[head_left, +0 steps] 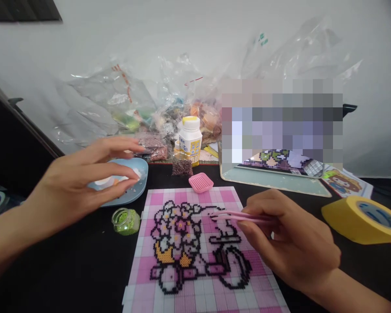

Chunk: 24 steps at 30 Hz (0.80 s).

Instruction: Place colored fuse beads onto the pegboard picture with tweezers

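Observation:
My right hand point(289, 239) grips pink tweezers point(252, 216), whose tips sit over the upper right of a bead pattern. That pattern of black, orange and pink fuse beads, with flowers and wheels, lies on a pink and white checked pegboard point(263, 298). My left hand point(71, 178) is raised above a light blue plate point(143, 184), thumb and index fingertip pinched together. Whatever is between those fingertips is too small to make out. Green beads fill a small glass jar point(126, 221) beside the board. A pink ridged tray point(200, 182) touches its far edge.
Behind the board stand a white bottle point(190, 139) and a bag of dark beads point(182, 167). Clear plastic bags point(117, 93) pile against the wall. At right are a propped tablet point(280, 171), partly pixelated, and a yellow tape roll point(348, 221).

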### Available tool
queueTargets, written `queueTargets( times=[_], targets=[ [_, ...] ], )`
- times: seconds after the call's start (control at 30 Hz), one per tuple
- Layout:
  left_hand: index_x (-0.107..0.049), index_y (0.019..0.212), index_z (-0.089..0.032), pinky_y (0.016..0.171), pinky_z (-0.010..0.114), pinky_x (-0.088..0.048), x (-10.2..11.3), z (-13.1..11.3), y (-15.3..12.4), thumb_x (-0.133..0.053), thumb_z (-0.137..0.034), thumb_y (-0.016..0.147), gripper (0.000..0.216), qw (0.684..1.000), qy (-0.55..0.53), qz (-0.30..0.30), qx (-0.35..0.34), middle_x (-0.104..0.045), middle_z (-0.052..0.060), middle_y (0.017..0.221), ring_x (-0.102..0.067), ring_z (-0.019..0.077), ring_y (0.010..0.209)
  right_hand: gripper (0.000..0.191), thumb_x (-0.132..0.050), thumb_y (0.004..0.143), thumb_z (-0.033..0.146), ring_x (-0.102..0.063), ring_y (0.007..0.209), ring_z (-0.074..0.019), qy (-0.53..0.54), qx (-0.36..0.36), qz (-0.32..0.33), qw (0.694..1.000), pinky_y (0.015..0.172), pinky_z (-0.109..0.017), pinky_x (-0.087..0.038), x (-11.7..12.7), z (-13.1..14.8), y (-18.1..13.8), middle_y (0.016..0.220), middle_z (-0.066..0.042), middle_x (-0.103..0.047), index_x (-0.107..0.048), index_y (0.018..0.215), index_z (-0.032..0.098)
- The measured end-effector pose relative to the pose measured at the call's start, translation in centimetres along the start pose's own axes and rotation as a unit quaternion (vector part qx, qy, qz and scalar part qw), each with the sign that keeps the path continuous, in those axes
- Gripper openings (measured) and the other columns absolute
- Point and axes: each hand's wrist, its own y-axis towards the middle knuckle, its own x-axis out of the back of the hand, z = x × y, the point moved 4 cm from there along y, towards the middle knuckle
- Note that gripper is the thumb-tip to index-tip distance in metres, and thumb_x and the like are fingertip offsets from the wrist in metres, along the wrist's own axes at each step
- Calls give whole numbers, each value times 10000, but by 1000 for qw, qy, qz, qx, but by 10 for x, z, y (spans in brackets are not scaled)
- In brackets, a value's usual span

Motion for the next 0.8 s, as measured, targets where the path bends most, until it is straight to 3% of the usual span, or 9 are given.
queueTargets(
  times=[0.13, 0.27, 0.43, 0.8],
  targets=[
    [-731, 783, -254, 550, 244, -582, -13, -35, -38, -662, -293, 784, 79, 995, -91, -6, 39, -739, -3, 657, -700, 186, 644, 67, -547, 905, 237, -599, 520, -104, 8, 41, 43, 998, 424, -199, -437, 0, 9, 0, 633, -7, -636, -539, 850, 199],
    [-690, 768, -298, 417, 107, -511, -22, -54, -47, -680, -239, 784, 61, 975, -212, 27, 69, -701, -109, 556, -618, 72, 414, 154, -492, 945, 292, -641, 551, -99, -1, 68, 61, 996, 468, -204, -450, -3, 18, -3, 620, 9, -655, -538, 828, 204],
    [-652, 826, -261, 470, 92, -519, -36, -56, -50, -681, -106, 760, 171, 967, -236, 92, 35, -712, -101, 646, -638, 59, 474, 161, -502, 947, 292, -658, 618, -83, 12, 65, 73, 995, 527, -200, -457, -12, 23, -11, 670, 16, -668, -555, 840, 183],
    [-638, 795, -219, 486, 150, -561, -36, -59, -48, -634, -84, 790, 135, 964, -259, 63, 13, -684, -53, 610, -628, 88, 466, 154, -531, 936, 292, -651, 634, -70, 6, 68, 84, 994, 529, -205, -444, -18, 20, -15, 694, 27, -667, -563, 834, 181]
  ],
)
